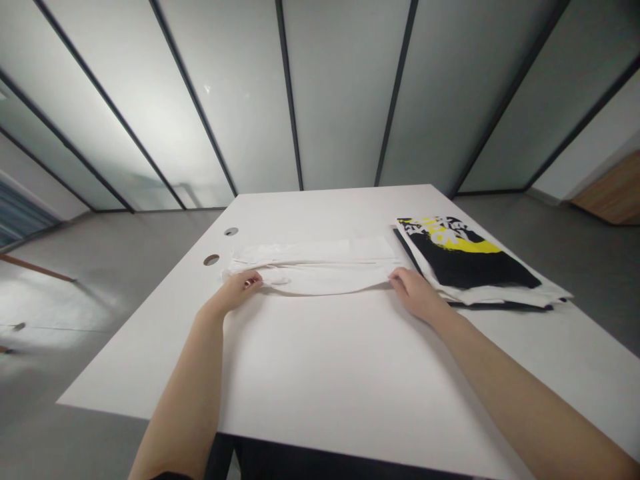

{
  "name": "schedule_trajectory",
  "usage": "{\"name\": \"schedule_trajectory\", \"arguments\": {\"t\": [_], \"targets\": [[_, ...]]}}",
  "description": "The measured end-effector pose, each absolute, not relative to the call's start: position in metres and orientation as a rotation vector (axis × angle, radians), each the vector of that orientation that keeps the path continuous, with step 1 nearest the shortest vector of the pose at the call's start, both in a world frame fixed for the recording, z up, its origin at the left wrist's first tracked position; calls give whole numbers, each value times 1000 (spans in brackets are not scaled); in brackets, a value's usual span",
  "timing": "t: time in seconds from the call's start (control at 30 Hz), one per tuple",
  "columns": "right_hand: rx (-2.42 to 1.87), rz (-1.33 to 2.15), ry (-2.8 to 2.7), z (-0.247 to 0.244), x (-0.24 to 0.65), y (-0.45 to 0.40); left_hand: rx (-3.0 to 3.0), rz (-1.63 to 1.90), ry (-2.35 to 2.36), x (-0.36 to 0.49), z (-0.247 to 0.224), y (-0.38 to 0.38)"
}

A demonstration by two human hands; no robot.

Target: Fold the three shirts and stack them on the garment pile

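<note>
A white cloth garment [320,270], partly folded into a wide band, lies across the middle of the white table [330,373]. Its exact kind is hard to make out. My left hand [240,289] pinches the near left corner, fingers closed on the fabric. At the near right corner, my right hand [413,290] grips the cloth between thumb and fingers. The near edge sags slightly between both hands, a little off the tabletop. Folds and creases run lengthwise along the band, and its far part rests flat.
To the right lies a stack of folded clothes [480,267], topped by a white piece with a black and yellow print. Two round holes, one a cable hole [211,260], pierce the tabletop at left. A frosted glass partition [340,93] stands behind the table.
</note>
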State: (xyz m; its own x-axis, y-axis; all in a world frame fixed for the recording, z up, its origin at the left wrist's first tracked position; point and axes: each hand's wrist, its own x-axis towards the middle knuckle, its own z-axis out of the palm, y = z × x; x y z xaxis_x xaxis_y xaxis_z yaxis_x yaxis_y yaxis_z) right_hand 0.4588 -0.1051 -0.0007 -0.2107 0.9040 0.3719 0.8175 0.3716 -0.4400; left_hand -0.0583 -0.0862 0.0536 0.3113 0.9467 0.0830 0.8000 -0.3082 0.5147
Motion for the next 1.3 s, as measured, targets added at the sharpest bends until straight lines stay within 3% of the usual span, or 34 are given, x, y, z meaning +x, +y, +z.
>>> {"name": "schedule_trajectory", "arguments": {"t": [0.3,0.63,0.93,1.13,1.3], "targets": [[-1546,479,-1951,30,465,-117,2142,764,1670,-53,69,-91],[-1555,857,-2239,79,481,-132,2009,183,1496,-69,76,-100],[-1527,714,-1896,75,484,-131,2107,461,1630,-65,84,-100],[-1542,962,-2076,71,485,-129,1951,134,1476,-71,78,-103],[-1578,1154,-2215,70,490,-130,1850,107,1388,-85,79,-107]]}}
